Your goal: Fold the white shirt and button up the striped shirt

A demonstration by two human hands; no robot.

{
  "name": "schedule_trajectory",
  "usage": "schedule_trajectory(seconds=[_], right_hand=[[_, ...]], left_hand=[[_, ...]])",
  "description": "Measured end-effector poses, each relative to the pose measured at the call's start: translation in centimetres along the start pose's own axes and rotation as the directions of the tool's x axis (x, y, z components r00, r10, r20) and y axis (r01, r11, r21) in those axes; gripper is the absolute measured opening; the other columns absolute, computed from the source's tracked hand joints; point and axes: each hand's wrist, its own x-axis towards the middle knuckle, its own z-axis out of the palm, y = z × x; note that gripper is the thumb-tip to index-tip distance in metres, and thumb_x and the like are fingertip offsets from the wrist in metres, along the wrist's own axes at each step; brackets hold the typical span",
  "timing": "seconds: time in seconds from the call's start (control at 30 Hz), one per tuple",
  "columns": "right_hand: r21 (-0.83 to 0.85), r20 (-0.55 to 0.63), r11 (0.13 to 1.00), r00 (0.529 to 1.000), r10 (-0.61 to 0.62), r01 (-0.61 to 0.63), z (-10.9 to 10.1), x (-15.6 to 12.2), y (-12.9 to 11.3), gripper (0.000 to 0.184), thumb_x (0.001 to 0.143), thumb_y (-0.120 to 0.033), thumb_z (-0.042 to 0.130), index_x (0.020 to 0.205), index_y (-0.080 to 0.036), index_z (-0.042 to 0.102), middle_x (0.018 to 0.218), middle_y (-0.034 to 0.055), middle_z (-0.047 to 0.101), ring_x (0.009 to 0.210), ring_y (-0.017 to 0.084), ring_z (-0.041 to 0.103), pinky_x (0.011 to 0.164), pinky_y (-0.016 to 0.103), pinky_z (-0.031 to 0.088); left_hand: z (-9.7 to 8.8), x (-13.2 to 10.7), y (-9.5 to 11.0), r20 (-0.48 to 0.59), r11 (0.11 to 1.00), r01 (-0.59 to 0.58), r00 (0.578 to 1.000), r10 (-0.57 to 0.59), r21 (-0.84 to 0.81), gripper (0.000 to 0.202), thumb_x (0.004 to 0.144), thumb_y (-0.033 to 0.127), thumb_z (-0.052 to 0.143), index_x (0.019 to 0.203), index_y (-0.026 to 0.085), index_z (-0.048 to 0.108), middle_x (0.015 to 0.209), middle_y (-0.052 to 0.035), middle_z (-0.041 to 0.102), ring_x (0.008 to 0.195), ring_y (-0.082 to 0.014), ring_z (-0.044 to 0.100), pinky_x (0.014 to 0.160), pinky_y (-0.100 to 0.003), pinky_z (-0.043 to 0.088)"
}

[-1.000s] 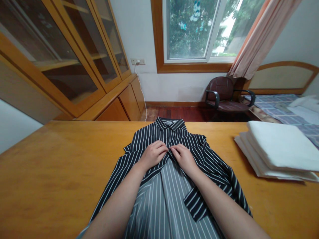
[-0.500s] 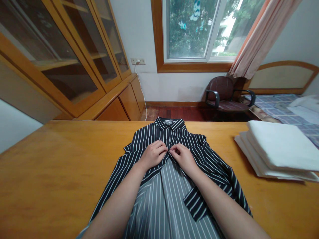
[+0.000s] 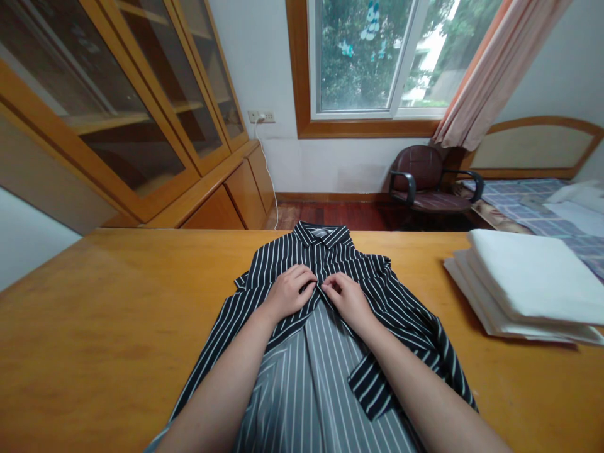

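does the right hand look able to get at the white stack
Probably yes: the white stack lies right of the striped shirt on the table, with nothing tall between it and the right hand, though that hand is at the shirt's front.

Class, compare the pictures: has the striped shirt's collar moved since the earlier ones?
No. The collar of the striped shirt keeps its place at the far edge of the table, with no visible shift either way.
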Motion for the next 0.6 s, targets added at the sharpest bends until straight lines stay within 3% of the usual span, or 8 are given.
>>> schedule_trajectory(seconds=[0.33,0.6], right_hand=[[-0.031,-0.010,0.999,1.000,-0.006,0.006,0.2,0.1,0.3,0.006,0.089,-0.021,0.062,0.085,-0.021,0.066,0.082,0.0008,0.064,0.077,0.017,0.061,0.073,0.028,0.048],[-0.246,0.090,0.967,0.995,-0.043,0.064,0.2,-0.1,-0.2,0.015,0.088,-0.018,0.066,0.100,-0.022,0.073,0.089,0.0036,0.065,0.086,0.020,0.060,0.081,0.032,0.049]], left_hand=[[0.6,-0.2,-0.9,0.034,0.997,0.049,0.998,-0.051,0.063,0.014,0.094,0.018,0.052,0.098,0.020,0.065,0.097,-0.0047,0.065,0.095,-0.0199,0.058,0.087,-0.037,0.050],[1.2,-0.5,-1.6,0.079,0.980,0.150,0.984,-0.161,0.129,0.027,0.091,0.022,0.057,0.117,0.025,0.065,0.124,-0.0040,0.064,0.121,-0.0231,0.054,0.106,-0.044,0.044]])
